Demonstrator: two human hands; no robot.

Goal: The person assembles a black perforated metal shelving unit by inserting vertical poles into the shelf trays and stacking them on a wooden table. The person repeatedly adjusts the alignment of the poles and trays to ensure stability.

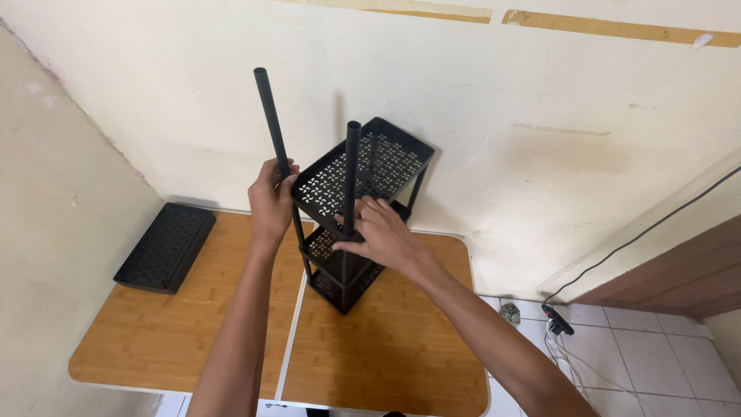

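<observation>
A black metal rack (363, 208) with perforated shelf trays stands on a wooden table (154, 332). Its top tray (386, 158) sits tilted. Two black tubes rise above it. My left hand (271, 199) grips the left tube (270, 116) at the tray's corner. My right hand (378, 232) is closed around the nearer tube (352, 166) at the tray's front edge. Lower trays show beneath my hands.
A spare black perforated tray (166, 247) lies flat at the table's left, against the wall. The table fits into a corner of cream walls. At right, a tiled floor holds a black cable (641, 232) and a plug (557, 319).
</observation>
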